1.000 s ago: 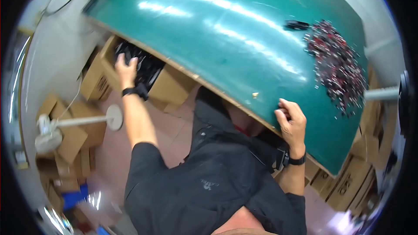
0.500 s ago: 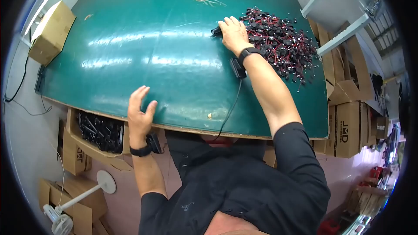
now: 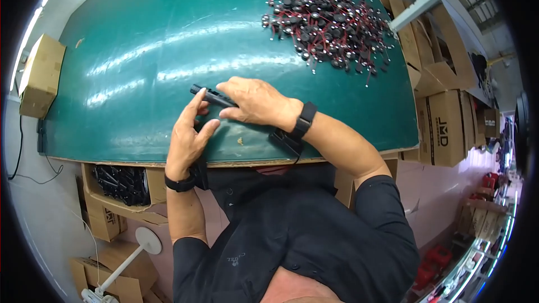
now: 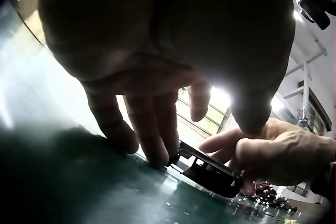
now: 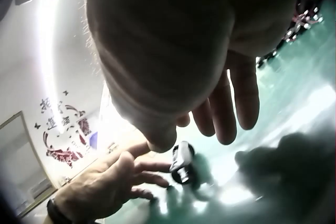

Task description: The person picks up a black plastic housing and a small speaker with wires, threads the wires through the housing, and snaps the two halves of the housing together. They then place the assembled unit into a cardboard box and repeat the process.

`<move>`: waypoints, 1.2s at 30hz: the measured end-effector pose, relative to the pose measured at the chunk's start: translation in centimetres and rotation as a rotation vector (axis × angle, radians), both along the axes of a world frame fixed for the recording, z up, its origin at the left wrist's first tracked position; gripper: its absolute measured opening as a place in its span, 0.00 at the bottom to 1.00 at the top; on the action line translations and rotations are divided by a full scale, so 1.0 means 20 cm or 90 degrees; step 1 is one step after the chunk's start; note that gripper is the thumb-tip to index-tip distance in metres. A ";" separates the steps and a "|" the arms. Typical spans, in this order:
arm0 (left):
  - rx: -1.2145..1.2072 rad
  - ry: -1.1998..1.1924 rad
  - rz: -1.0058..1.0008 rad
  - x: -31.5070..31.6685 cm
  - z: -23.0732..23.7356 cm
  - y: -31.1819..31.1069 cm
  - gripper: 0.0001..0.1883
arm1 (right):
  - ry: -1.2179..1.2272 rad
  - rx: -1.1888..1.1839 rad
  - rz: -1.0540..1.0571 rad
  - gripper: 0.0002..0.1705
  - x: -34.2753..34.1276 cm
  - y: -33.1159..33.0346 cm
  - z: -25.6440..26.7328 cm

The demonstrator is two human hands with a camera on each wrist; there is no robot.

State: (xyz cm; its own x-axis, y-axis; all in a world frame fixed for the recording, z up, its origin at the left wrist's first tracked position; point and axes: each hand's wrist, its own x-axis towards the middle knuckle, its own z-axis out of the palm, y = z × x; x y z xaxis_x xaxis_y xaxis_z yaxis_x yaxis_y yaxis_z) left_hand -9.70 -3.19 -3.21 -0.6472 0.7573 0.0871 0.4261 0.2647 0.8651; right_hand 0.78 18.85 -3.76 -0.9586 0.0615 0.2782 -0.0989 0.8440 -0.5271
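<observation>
Over the front half of the green table point(image 3: 135, 129), a slim black plastic part point(image 3: 216, 98) lies slantwise between two hands. The right hand point(image 3: 261, 102) has its thumb and fingers on either side of the part's right end, pinching it. The left hand point(image 3: 188, 134) touches the other end with its fingertips, its thumb apart from the part. In the left wrist view the black part point(image 4: 210, 175) shows a hollow, frame-like side, close to the tabletop. The right wrist view shows the part point(image 5: 182, 163) beside the left hand's fingers point(image 5: 152, 174).
A heap of small black discs with red wires point(image 3: 331, 25) covers the table's back right. A cardboard box point(image 3: 42, 76) stands at the left edge. An open box of black parts point(image 3: 120, 184) sits below the front edge, near a white stand point(image 3: 149, 240).
The left hand went from the box of black parts to above the table. From beside the heap, the right hand has brought the black part leftward and nearer the body, where both hands meet.
</observation>
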 end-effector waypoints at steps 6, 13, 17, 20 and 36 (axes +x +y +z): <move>-0.118 0.142 -0.044 -0.03 0.02 0.10 0.35 | 0.108 0.070 -0.195 0.19 0.26 0.37 -0.07; -0.124 0.221 -0.037 0.00 0.01 0.23 0.37 | -0.013 0.194 -0.320 0.13 0.37 0.64 -0.12; -0.125 0.269 -0.059 0.03 0.01 0.29 0.38 | -0.026 0.135 -0.270 0.13 0.43 0.59 -0.12; -0.153 0.347 -0.072 0.03 -0.01 0.34 0.35 | -0.005 0.096 -0.234 0.12 0.50 0.55 -0.11; -0.130 0.287 -0.087 0.03 -0.01 0.27 0.16 | -0.012 0.110 -0.401 0.13 0.54 0.61 -0.13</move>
State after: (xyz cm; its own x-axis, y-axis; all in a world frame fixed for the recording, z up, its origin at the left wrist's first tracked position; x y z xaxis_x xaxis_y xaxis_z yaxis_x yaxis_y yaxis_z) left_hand -9.15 2.15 -3.51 -0.4726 0.8635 0.1762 0.7879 0.3244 0.5235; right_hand 11.57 30.98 -6.41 -0.7584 0.5689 0.3182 0.4504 0.8103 -0.3750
